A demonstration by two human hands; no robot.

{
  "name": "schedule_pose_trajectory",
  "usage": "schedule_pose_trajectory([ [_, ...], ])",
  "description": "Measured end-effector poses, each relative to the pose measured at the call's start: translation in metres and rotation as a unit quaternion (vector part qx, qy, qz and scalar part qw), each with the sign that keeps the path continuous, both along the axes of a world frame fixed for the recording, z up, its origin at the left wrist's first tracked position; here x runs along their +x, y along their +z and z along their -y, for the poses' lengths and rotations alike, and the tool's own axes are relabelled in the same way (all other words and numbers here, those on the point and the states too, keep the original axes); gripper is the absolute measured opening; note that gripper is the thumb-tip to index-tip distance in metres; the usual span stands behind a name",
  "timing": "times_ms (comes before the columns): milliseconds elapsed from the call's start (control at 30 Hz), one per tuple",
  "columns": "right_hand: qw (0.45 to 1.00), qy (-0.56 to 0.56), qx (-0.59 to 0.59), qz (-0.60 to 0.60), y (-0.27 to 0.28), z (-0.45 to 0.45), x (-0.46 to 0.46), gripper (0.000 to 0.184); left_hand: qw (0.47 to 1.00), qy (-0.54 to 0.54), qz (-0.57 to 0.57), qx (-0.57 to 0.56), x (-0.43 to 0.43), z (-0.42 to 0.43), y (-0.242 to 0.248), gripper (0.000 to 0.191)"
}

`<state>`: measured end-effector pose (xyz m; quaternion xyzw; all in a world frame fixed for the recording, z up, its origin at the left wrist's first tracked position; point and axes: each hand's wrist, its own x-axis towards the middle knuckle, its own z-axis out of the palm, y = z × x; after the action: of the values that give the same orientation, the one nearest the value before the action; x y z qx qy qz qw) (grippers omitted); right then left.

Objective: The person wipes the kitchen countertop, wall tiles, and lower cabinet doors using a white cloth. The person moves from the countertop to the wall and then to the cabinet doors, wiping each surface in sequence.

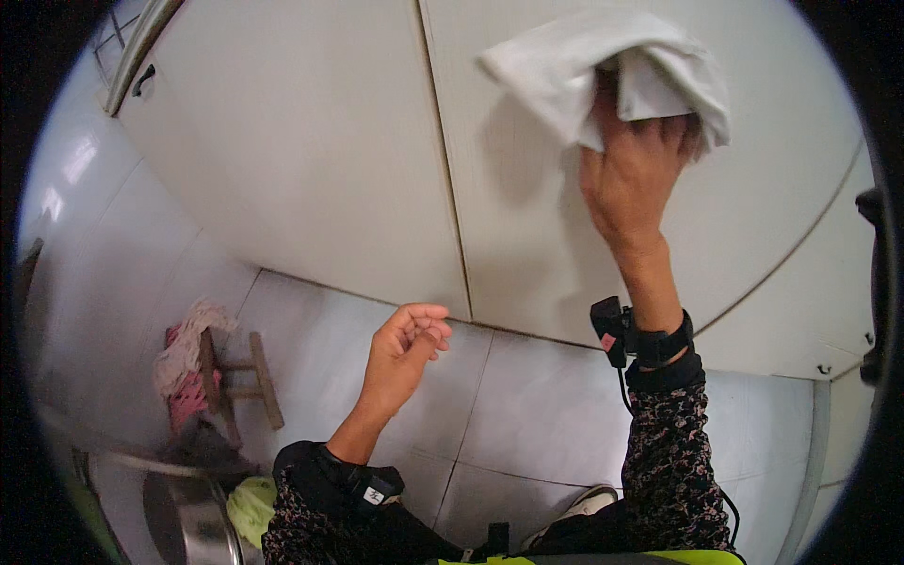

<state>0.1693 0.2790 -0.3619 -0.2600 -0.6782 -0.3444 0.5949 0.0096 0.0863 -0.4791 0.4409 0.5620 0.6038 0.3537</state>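
Observation:
My right hand (632, 183) holds a white cloth (544, 63) and presses it to the upper part of a pale cabinet door (522, 247). Folds of the cloth hide most of the fingertips, and the hand is slightly blurred. Lower down, my left hand (406, 353) hovers over the tiled floor near the foot of the cabinet, its fingers loosely curled and nothing in them. Beside the cloth, across a dark seam, lies a second pale door (296, 155).
A small wooden stool (261, 381) stands on the floor tiles (537, 402) at left, with a pale pink cloth (183, 353) beside it. At lower left are a metal basin (205, 522) and a leafy green vegetable (251, 508). A dark handle (143, 81) juts from the left door.

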Motion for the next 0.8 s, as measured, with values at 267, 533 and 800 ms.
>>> schedule_pose_trajectory([
  [267,0.98,0.126,-0.068,0.14,-0.032,0.032,-0.06,0.013,0.998,0.042,0.048,0.019,0.027,0.041,0.049,0.018],
  [533,0.935,0.243,-0.166,0.2,-0.08,0.049,-0.067,0.018,0.997,0.061,0.05,0.021,0.093,0.1,0.103,0.018],
  [800,0.883,0.209,-0.245,0.343,-0.166,0.079,-0.052,0.015,0.985,0.168,0.031,-0.024,0.144,0.158,0.142,0.017],
])
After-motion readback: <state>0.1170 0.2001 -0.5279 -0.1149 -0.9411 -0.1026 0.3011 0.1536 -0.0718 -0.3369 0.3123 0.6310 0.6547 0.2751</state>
